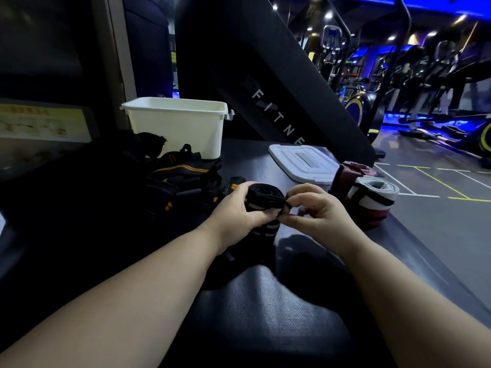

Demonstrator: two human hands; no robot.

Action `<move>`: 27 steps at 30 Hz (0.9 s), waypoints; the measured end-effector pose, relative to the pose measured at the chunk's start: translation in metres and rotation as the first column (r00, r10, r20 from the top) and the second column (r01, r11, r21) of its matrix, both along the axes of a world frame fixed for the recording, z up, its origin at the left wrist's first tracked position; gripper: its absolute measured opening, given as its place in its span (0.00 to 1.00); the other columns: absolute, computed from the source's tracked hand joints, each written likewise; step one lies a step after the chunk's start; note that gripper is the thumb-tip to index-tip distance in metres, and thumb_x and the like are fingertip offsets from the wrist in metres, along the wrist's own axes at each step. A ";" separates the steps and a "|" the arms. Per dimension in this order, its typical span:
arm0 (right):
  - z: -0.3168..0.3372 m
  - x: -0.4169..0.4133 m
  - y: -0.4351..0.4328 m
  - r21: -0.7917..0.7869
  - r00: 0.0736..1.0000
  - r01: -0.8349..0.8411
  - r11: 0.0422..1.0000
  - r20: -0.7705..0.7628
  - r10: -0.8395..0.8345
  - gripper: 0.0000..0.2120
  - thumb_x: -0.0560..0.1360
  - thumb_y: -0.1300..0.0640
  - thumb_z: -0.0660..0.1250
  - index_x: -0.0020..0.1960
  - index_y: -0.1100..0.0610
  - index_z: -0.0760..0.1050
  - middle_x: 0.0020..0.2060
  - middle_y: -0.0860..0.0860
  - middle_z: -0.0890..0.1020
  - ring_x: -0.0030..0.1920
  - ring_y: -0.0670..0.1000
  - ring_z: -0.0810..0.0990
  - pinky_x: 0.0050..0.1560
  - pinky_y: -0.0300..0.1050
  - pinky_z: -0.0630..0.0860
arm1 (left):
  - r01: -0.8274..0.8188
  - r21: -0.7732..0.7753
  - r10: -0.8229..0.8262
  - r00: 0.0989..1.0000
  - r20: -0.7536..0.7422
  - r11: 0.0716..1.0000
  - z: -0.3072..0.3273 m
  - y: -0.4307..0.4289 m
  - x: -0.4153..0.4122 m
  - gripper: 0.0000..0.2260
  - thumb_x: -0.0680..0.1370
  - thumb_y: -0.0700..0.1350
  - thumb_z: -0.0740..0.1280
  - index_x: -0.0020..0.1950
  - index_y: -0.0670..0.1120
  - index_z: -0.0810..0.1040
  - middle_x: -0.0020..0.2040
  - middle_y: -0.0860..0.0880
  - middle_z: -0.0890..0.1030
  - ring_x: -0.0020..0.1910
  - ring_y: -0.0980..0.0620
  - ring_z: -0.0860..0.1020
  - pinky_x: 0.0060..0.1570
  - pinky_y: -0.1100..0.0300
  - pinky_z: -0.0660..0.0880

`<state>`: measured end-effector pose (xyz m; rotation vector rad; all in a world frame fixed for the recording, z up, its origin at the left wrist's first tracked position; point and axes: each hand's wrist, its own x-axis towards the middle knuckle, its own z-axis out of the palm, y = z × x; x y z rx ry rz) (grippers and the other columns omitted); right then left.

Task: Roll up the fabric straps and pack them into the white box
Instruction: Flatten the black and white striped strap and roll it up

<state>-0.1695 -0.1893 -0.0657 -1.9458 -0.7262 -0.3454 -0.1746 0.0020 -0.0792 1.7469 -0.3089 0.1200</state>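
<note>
Above the dark desk [265, 301], both my hands held a black strap [263, 193] with pale stripes, rolled into a thick bundle and lifted just off the surface. My left hand [233, 211] gripped the roll from the left, thumb in front and fingers curled behind it. My right hand [318, 208] pinched the strap's loose black end between thumb and forefinger at the roll's right side, the other fingers curled loosely.

Further back stood the white box [180, 128], open at the top; I could not see inside it. Its white lid [303, 163] lay flat to the right, apart from it. A heap of black and orange straps [183, 173] lay in front of the box, touching its base, just left of my left hand. Near my right hand sat a rolled red and white strap [372, 200], with a maroon strap [354, 168] just behind it. A black machine panel [265, 83] with pale lettering slanted up behind the box and lid.
</note>
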 end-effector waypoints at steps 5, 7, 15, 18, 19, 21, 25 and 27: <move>0.004 -0.003 0.000 -0.149 1.000 0.004 0.989 0.021 -0.001 0.10 0.64 0.54 0.73 0.45 0.46 0.81 0.48 0.43 0.73 0.47 0.37 0.74 0.47 0.30 0.71 | -0.164 0.081 0.162 0.986 0.030 0.983 -0.001 -0.001 0.002 0.35 0.56 0.62 0.76 0.60 0.52 0.73 0.54 0.53 0.82 0.54 0.57 0.80 0.60 0.52 0.76; 0.005 -0.001 -0.003 -0.173 1.000 -0.002 0.985 -0.017 -0.001 0.11 0.65 0.54 0.72 0.46 0.45 0.80 0.49 0.42 0.72 0.47 0.37 0.74 0.47 0.30 0.70 | -0.192 0.119 0.189 0.981 0.035 0.974 -0.001 0.000 0.002 0.36 0.56 0.62 0.76 0.60 0.52 0.72 0.54 0.54 0.81 0.55 0.58 0.79 0.60 0.53 0.76; -0.002 0.001 -0.005 -0.133 0.998 0.051 0.990 -0.016 -0.053 0.07 0.68 0.56 0.77 0.40 0.48 0.80 0.46 0.44 0.72 0.38 0.39 0.72 0.41 0.38 0.71 | 0.015 0.088 -0.014 1.000 -0.012 0.996 -0.003 0.006 0.003 0.36 0.60 0.60 0.76 0.64 0.54 0.68 0.59 0.51 0.79 0.58 0.56 0.78 0.63 0.55 0.74; -0.004 0.004 -0.004 -0.136 0.996 0.090 0.987 0.027 -0.087 0.08 0.67 0.53 0.78 0.41 0.54 0.81 0.44 0.44 0.72 0.38 0.40 0.72 0.41 0.42 0.72 | 0.036 0.097 -0.038 0.999 0.017 0.995 -0.004 0.007 0.004 0.33 0.61 0.59 0.75 0.65 0.54 0.71 0.59 0.50 0.79 0.58 0.56 0.78 0.64 0.53 0.74; -0.004 0.005 -0.003 -0.144 0.992 0.113 0.983 0.064 -0.104 0.10 0.66 0.51 0.77 0.41 0.56 0.82 0.43 0.44 0.72 0.39 0.41 0.73 0.42 0.43 0.72 | 0.007 0.106 -0.010 0.999 0.032 0.994 -0.004 0.006 0.004 0.32 0.62 0.59 0.75 0.64 0.54 0.72 0.59 0.51 0.79 0.58 0.56 0.78 0.63 0.52 0.74; -0.005 0.006 -0.001 -0.169 0.980 0.150 0.974 0.152 -0.125 0.12 0.66 0.48 0.74 0.41 0.57 0.82 0.43 0.44 0.72 0.41 0.44 0.74 0.41 0.42 0.73 | -0.062 0.135 0.055 0.997 0.057 0.989 -0.003 0.004 0.003 0.30 0.63 0.58 0.75 0.63 0.53 0.74 0.58 0.52 0.79 0.57 0.57 0.78 0.62 0.53 0.75; -0.004 0.006 -0.001 -0.208 0.939 0.166 0.964 0.331 -0.090 0.10 0.66 0.51 0.75 0.40 0.58 0.82 0.41 0.42 0.72 0.41 0.43 0.74 0.39 0.33 0.70 | -0.178 0.243 0.149 0.980 0.133 0.954 0.000 0.001 0.000 0.30 0.63 0.60 0.71 0.63 0.51 0.74 0.59 0.52 0.78 0.58 0.55 0.77 0.62 0.55 0.74; -0.003 0.007 -0.002 -0.223 0.927 0.167 0.960 0.367 -0.076 0.08 0.65 0.53 0.76 0.41 0.57 0.83 0.42 0.41 0.72 0.41 0.39 0.73 0.40 0.29 0.69 | -0.204 0.273 0.167 0.974 0.153 0.940 0.000 -0.001 0.001 0.30 0.64 0.60 0.70 0.63 0.50 0.74 0.58 0.51 0.78 0.58 0.54 0.76 0.62 0.54 0.73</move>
